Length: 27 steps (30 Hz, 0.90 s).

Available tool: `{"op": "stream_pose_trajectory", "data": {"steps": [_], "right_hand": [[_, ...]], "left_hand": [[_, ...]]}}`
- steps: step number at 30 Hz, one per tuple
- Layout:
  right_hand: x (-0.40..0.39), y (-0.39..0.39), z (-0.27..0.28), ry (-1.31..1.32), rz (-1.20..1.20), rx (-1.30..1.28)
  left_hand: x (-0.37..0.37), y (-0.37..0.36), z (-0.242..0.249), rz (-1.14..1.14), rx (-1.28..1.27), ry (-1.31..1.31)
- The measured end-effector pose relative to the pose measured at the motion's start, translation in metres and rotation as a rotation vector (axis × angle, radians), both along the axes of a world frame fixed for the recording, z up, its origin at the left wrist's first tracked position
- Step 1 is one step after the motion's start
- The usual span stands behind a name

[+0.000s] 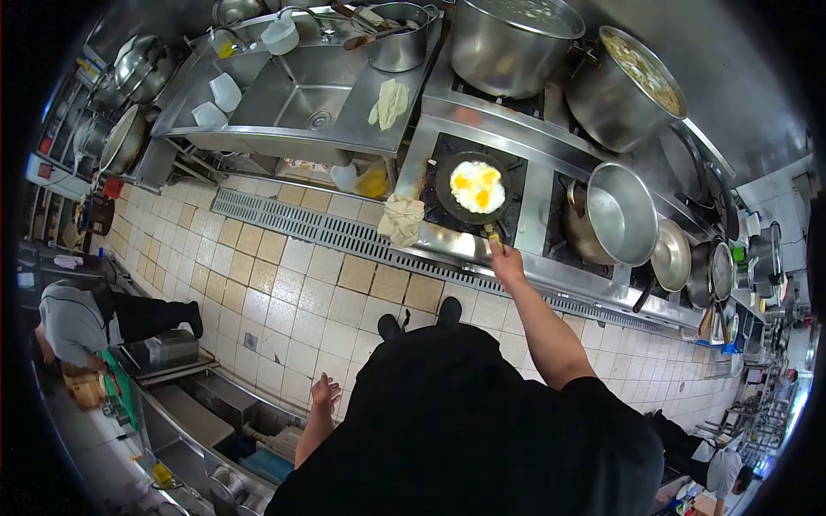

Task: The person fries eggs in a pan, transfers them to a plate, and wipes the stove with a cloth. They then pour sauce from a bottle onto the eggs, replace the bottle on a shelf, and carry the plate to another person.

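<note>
A dark frying pan (443, 191) with several fried eggs (477, 187) in it sits on a stove burner. My right hand (506, 261) is closed round the pan's handle at the stove's front edge. Low on the left of my body, my left hand (325, 394) hangs over the floor, fingers apart and holding nothing. A crumpled cloth (402, 219) lies on the stove's front edge, left of the pan.
Large stock pots (516, 56) stand behind the burner, and a big empty pot (621, 215) is to its right. Left of the stove is a steel sink (297, 95). One person (73, 320) bends over a counter at far left; another person (723, 471) is at lower right.
</note>
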State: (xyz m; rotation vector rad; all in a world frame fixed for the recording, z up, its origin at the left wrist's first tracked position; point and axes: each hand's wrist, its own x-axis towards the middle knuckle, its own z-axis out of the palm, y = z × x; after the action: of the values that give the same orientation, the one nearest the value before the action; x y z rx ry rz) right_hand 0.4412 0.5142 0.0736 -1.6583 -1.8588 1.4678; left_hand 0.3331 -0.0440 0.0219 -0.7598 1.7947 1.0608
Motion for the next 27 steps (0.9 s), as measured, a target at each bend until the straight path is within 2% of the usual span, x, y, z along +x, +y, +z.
{"op": "stream_pose_trajectory", "data": {"steps": [3,5,8,13,16,22,24,27], "right_hand": [[0.009,0.002,0.012,-0.079,-0.012,-0.159],[0.010,0.010,-0.005,-0.059,-0.024,-0.006],[-0.010,0.002,0.005,-0.079,-0.062,-0.024],[0.000,0.002,-0.013,0.003,0.006,-0.082],[-0.009,0.002,-0.009,-0.025,-0.028,-0.020],[-0.018,0.000,0.005,-0.023,-0.033,-0.149],[-0.019,-0.002,0.011,0.093,-0.053,-0.325],[-0.018,-0.005,0.021,0.124,-0.044,-0.371]], "left_hand": [[-0.004,0.002,-0.008,0.040,0.023,0.012],[-0.006,-0.001,-0.009,0.049,0.040,0.011],[-0.006,-0.001,-0.009,0.028,0.026,0.000],[-0.009,0.007,-0.003,0.039,0.014,0.016],[-0.008,0.009,-0.001,0.038,0.012,0.026],[-0.002,0.007,-0.006,0.057,0.015,-0.004],[0.001,0.007,-0.008,0.061,0.024,-0.007],[0.004,0.008,-0.012,0.041,0.035,0.010]]}}
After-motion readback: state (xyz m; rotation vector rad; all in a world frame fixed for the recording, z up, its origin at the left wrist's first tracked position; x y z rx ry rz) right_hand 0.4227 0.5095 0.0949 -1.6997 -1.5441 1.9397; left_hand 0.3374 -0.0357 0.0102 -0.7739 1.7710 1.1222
